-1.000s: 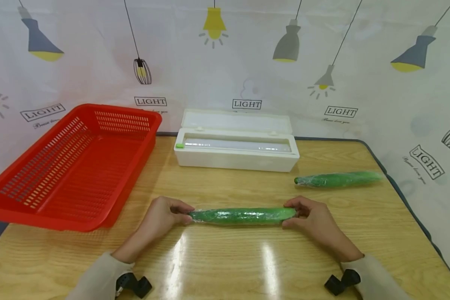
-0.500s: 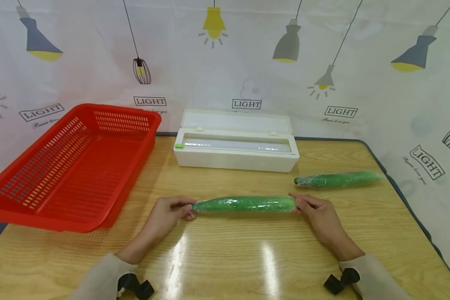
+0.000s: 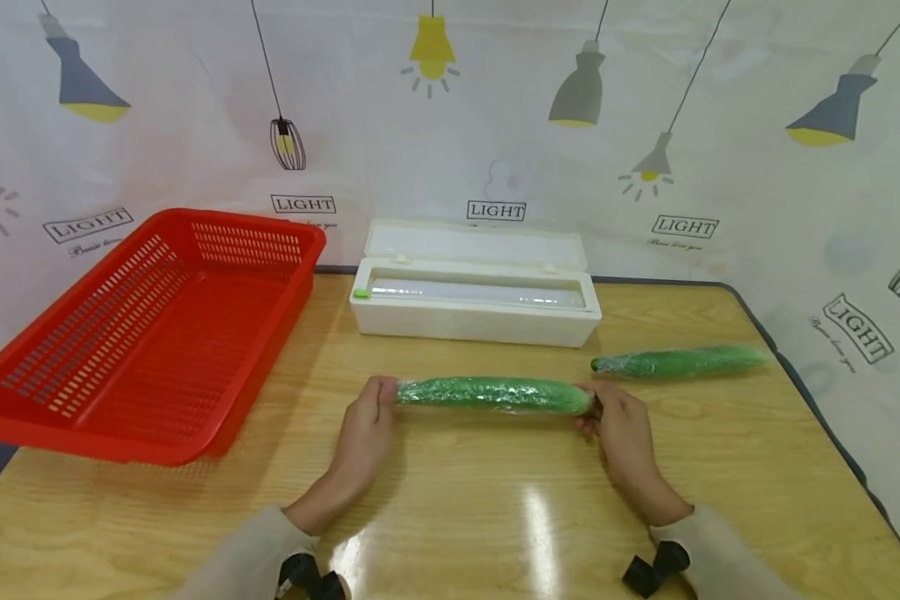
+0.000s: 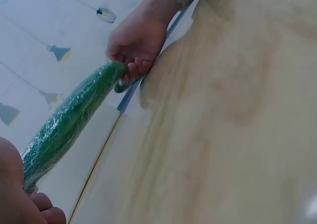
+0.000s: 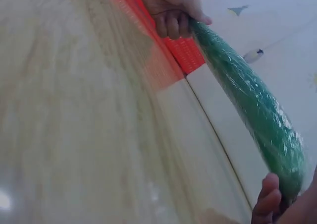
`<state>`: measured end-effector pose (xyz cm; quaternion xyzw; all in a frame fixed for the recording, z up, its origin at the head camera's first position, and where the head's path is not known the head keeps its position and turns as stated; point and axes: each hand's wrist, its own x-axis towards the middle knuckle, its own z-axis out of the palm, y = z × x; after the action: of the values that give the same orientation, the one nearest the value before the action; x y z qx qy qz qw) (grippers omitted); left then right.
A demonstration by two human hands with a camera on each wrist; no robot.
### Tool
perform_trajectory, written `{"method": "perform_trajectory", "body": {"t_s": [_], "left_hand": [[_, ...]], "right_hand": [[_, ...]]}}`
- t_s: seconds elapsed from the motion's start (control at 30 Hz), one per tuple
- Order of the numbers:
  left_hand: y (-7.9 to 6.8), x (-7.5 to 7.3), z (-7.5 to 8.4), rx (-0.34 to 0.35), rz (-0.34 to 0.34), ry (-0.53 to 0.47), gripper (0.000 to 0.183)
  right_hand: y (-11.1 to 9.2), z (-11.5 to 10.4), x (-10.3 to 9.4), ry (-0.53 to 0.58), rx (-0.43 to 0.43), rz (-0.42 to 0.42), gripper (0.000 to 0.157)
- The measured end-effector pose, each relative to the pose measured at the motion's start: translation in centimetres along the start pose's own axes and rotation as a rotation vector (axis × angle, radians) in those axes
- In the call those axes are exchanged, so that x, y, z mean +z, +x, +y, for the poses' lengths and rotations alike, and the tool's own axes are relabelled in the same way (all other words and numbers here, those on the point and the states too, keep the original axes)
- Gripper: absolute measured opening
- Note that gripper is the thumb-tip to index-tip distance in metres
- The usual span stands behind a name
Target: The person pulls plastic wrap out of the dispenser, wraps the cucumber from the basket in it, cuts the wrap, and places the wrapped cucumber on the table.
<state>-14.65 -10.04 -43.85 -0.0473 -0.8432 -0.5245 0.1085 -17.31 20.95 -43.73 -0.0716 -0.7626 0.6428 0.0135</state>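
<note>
A cucumber point(image 3: 495, 394) wrapped in clear plastic film is held level above the table, as both wrist views show. My left hand point(image 3: 365, 429) grips its left end, thumb on top and fingers curled beneath. At the other end my right hand point(image 3: 624, 427) pinches the tip between thumb and fingers. Another film-wrapped cucumber point(image 3: 678, 362) lies on the table at the right. Behind the held one stands a white cling film box point(image 3: 476, 321), its lid raised and a roll of film showing inside.
On the left sits a red plastic basket point(image 3: 228, 417) with slotted walls. The wooden table point(image 3: 465, 508) reaches back to a printed curtain point(image 3: 390, 108). Black devices point(image 3: 656, 568) are strapped at both wrists.
Both hands have lifted the wrapped cucumber off the table and moved it away from me. The left hand has shifted right and turned its thumb on top. Box, basket and other cucumber stayed put.
</note>
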Motion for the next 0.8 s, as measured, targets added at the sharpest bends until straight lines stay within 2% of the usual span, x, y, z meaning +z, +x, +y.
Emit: {"method": "perform_trajectory", "body": {"t_s": [0.07,0.17,0.23,0.3,0.37,0.47,0.57,0.63,0.7,0.77,0.8], "left_hand": [[-0.3,0.3,0.1,0.032,0.022,0.015,0.031],[-0.5,0.6,0.2,0.111,0.055,0.038,0.029],[-0.6,0.7,0.1,0.153,0.083,0.040,0.028],[-0.6,0.7,0.0,0.152,0.106,0.018,0.030],[-0.5,0.5,0.0,0.108,0.114,-0.026,0.034],[-0.4,0.3,0.0,-0.027,0.089,-0.130,0.037],[-0.2,0.0,0.0,-0.158,0.040,-0.309,0.036],[-0.1,-0.1,-0.1,-0.200,0.012,-0.434,0.039],[0.0,-0.2,-0.3,-0.184,-0.009,-0.550,0.043],[0.2,-0.2,-0.5,-0.115,-0.029,-0.598,0.044],[0.3,-0.2,-0.5,-0.059,-0.043,-0.599,0.043]], "right_hand": [[-0.2,-0.4,0.2,-0.100,-0.023,-0.012,0.055],[-0.4,-0.7,0.7,-0.311,-0.085,-0.020,0.062],[-0.4,-0.8,0.9,-0.395,-0.143,0.003,0.054],[-0.4,-0.8,1.0,-0.401,-0.182,0.032,0.048],[-0.5,-0.9,0.9,-0.370,-0.221,0.044,0.047],[-0.4,-1.1,0.7,-0.337,-0.243,0.023,0.046],[-0.4,-1.3,0.6,-0.255,-0.202,-0.031,0.048],[-0.4,-1.3,0.7,-0.165,-0.138,-0.056,0.046],[-0.4,-1.3,0.8,0.004,-0.032,-0.090,0.042],[-0.1,-1.2,0.8,0.162,0.062,-0.120,0.040],[0.1,-1.2,0.8,0.232,0.108,-0.128,0.039]]}}
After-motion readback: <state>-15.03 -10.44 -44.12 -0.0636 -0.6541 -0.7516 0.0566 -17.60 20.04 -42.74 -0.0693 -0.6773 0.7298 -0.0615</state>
